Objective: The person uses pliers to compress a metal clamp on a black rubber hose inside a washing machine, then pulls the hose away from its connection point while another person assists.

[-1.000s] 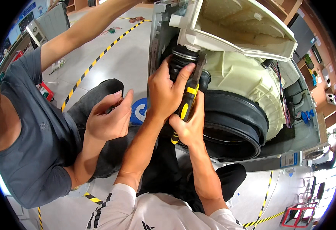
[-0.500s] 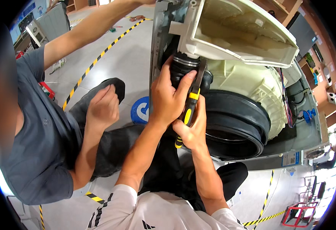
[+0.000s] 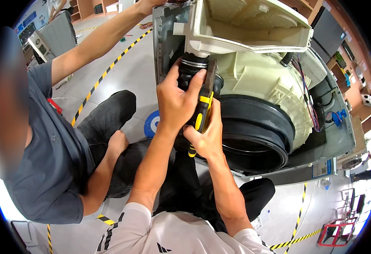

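My left hand (image 3: 173,101) is wrapped round a ribbed black rubber hose (image 3: 185,80), its thumb up by the pliers. Two metal rings of a hose clamp (image 3: 194,63) circle the hose's upper end, just under a cream plastic detergent-drawer housing (image 3: 257,47). In my right hand (image 3: 207,139) are pliers (image 3: 200,115) with black and yellow handles. Their jaws point up beside the clamp; whether the tips grip it I cannot tell. Right of my hands, a wide black rubber door gasket (image 3: 255,122) sits on the front of a cream washing-machine tub (image 3: 249,78).
A co-worker in a grey shirt (image 3: 50,148) sits close at my left, one hand (image 3: 151,5) on the machine's upper edge. Bundled wires (image 3: 310,101) run along the tub's right side inside the grey cabinet (image 3: 342,139). Yellow-black tape (image 3: 105,74) marks the floor.
The co-worker's lower hand has dropped from in front of the chest to the knee. The machine and my hands appear slightly further left and higher; my grips stay the same.
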Tool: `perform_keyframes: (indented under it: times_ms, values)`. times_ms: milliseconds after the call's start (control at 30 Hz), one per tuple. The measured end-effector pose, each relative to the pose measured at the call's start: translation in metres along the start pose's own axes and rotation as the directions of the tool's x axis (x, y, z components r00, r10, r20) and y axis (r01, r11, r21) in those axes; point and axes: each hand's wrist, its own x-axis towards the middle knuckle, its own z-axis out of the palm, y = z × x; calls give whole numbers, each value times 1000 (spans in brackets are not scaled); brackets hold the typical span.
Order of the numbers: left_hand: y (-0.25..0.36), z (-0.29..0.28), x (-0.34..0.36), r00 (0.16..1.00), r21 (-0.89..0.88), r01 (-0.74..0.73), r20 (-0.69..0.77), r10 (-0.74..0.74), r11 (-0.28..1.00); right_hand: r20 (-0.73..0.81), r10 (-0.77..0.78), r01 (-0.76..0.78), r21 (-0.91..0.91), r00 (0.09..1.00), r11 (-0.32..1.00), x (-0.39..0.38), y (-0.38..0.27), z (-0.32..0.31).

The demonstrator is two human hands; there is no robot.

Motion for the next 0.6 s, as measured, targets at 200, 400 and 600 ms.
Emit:
perform_keyframes:
  times_ms: [200,400,600]
  values:
    - [1,-3,4,997,-158,56,61,-47,986,91,76,-89,149,993,985,2,-3,-8]
    - [21,2,3,995,264,-90,-21,99,960,-70,32,-42,-142,997,989,-1,-21,2]
    - [10,-14,7,978,-177,127,186,-94,976,-29,38,-40,-77,999,996,0,-24,-3]
